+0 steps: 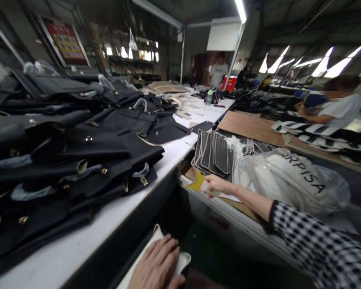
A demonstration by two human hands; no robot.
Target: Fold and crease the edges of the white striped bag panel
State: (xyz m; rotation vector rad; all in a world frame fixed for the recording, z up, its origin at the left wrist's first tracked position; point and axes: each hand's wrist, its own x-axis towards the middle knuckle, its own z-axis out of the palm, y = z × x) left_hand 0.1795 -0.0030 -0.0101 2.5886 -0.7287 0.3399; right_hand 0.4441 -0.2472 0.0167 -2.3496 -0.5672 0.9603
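My right hand [216, 185] reaches over the near edge of a grey plastic bin [195, 196]. Its fingers pinch a yellow-and-white flat piece [195, 182], whose material I cannot make out. Just beyond it, several dark panels with light edges [213, 150] stand packed upright in the bin. Low in the view, my left hand [158, 263] lies palm down over a white, soft-looking piece [185, 259]. Its fingers are stretched out and the thumb side is partly cut off by the frame edge.
Black bags [108, 132] with metal clasps and wrapped handles cover much of the white table [180, 150] at left. A clear plastic bag [289, 176] fills the bin's right part. A brown board [252, 126] lies behind it. Two people [343, 104] are farther back.
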